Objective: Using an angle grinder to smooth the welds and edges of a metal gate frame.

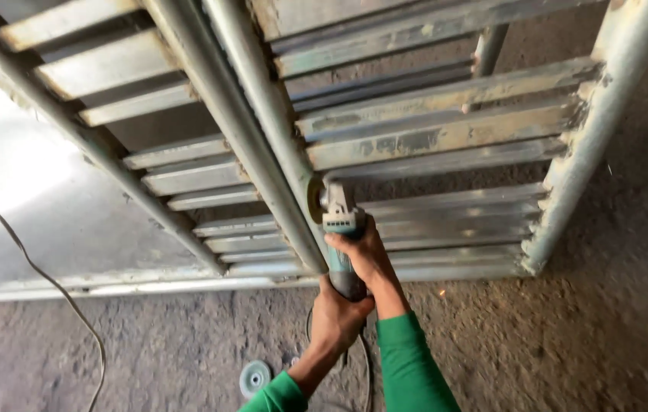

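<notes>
A spare disc (254, 377) lies on the dirt floor (568, 343) below my green sleeves. My left hand (337, 319) wraps the rear of the angle grinder (339, 236), my right hand (364, 255) clasps its body; its wheel meets the gate (431, 130) at a central pipe (263, 107)

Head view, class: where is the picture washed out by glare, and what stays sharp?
In the head view, daylight bleaches the pale wall at left; the grey slatted metal gate, the teal angle grinder and both hands, left and right, stay sharp; the frame's tubes bow slightly with wide-angle distortion.
</notes>
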